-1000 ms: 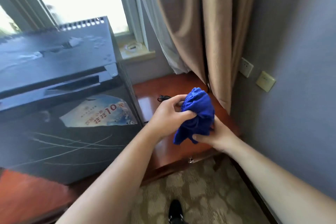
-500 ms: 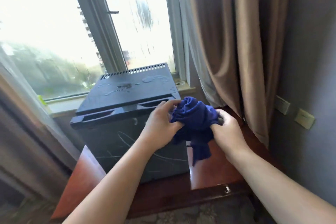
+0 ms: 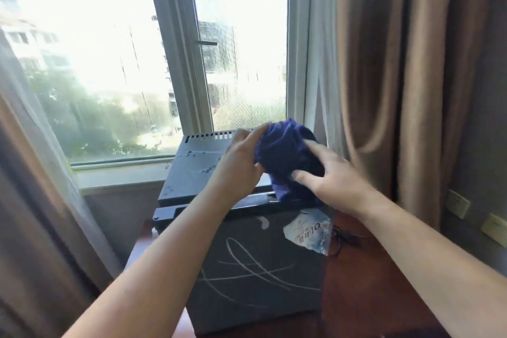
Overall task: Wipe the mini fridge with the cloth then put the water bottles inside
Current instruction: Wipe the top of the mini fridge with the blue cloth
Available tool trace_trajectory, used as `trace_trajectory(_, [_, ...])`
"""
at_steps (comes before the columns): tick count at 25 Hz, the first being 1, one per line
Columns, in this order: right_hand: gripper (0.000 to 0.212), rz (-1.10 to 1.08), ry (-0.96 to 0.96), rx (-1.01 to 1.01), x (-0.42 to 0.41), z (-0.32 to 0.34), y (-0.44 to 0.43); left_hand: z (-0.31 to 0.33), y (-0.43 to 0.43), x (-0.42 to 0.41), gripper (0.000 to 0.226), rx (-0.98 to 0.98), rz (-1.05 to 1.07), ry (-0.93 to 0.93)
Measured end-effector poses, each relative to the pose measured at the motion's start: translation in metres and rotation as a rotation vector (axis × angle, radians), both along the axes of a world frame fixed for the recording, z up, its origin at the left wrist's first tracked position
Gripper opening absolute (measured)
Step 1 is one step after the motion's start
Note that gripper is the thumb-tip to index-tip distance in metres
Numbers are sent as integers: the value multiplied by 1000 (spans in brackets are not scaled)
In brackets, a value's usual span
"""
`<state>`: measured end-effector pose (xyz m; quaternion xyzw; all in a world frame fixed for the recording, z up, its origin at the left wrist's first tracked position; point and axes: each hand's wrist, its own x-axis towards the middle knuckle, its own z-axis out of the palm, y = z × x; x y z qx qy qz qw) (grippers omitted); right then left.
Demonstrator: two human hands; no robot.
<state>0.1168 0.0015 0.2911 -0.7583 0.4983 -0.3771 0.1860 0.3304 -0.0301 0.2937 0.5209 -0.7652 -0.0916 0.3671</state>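
The black mini fridge point(image 3: 247, 269) stands on a reddish wooden table under the window, its door closed, with white scratch marks and a torn sticker on the front. A bunched blue cloth point(image 3: 285, 156) hangs above the fridge's top right corner. My left hand point(image 3: 241, 164) grips the cloth from the left. My right hand point(image 3: 329, 175) holds it from the right, thumb and fingers against the fabric. No water bottles are in view.
A large window point(image 3: 137, 63) with a sill is behind the fridge. Brown curtains point(image 3: 397, 77) hang at the right and at the left edge. A black cable point(image 3: 343, 236) lies on the table point(image 3: 370, 282) right of the fridge. Wall sockets point(image 3: 455, 203) sit at the far right.
Both hands have lifted the cloth from beside the fridge up to above its top right corner. The view has tilted up toward the window.
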Motion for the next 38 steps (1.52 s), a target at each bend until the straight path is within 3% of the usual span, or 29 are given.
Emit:
trace_trajectory(2, [47, -123, 205, 25, 4, -17, -23, -9, -18, 22, 80, 190, -5, -219])
trace_trajectory(5, [33, -310, 94, -6, -2, -29, -38, -12, -31, 42, 77, 255, -85, -242])
trace_trajectory(7, [55, -285, 136, 37, -6, -33, -47, -10, -38, 41, 76, 230, -164, -216])
trace_trajectory(9, [81, -171, 355, 116, -6, -35, -56, -12, -45, 30, 81, 230, -227, -258])
trace_trajectory(11, [88, -69, 549, 121, -6, -39, -67, -20, -47, 14, 93, 259, -276, -347])
trace_trajectory(15, [75, 67, 371, 113, -21, -43, -99, -30, -71, -16, 103, 245, -274, -468])
trace_trajectory(24, [58, 154, 278, 186, -54, -51, -233, -23, -193, -47, 86, 331, -202, -433])
trace_trajectory(31, [52, 90, 405, 152, -43, -41, -329, -26, -289, -53, 88, 374, -28, -330])
trace_trajectory(38, [52, 161, 345, 147, -32, -47, -362, -33, -312, -55, 74, 346, 101, -259])
